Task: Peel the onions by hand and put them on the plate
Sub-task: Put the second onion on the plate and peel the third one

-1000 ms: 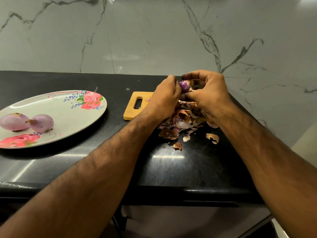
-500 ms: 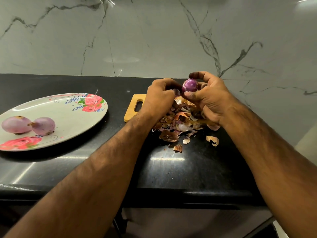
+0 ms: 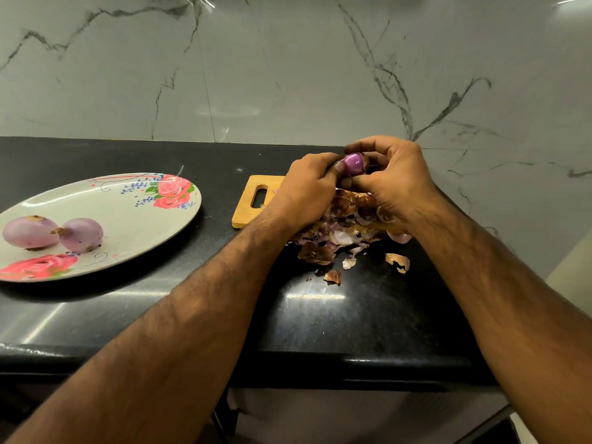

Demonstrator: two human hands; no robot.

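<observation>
Onion in hand: a small purple onion (image 3: 352,164), glossy where it shows, is held up above the pile of skins, between both hands.
Right hand: the right hand (image 3: 395,181) curls around the onion from the right and behind — fingers arch over its top, thumb presses in below it.
Left hand: the left hand (image 3: 307,190) comes in from the left, its fingertips pinched against the onion's left side.
Skins: a heap of brown and purple onion skins (image 3: 344,229) lies under the hands, partly on the board; a few loose flakes (image 3: 397,261) sit on the worktop just in front of the heap.
Board: a small wooden cutting board (image 3: 248,203) with a slot handle lies under the left wrist, mostly hidden.
Plate: a pale oval plate (image 3: 128,219) with printed pink roses sits well apart to the left.
Peeled onions: two peeled onions (image 3: 30,232) (image 3: 81,234) rest on the plate's left part, touching each other.
Worktop: a black polished worktop (image 3: 320,315) carries everything — a marble-veined wall (image 3: 288,75) rises behind it.
</observation>
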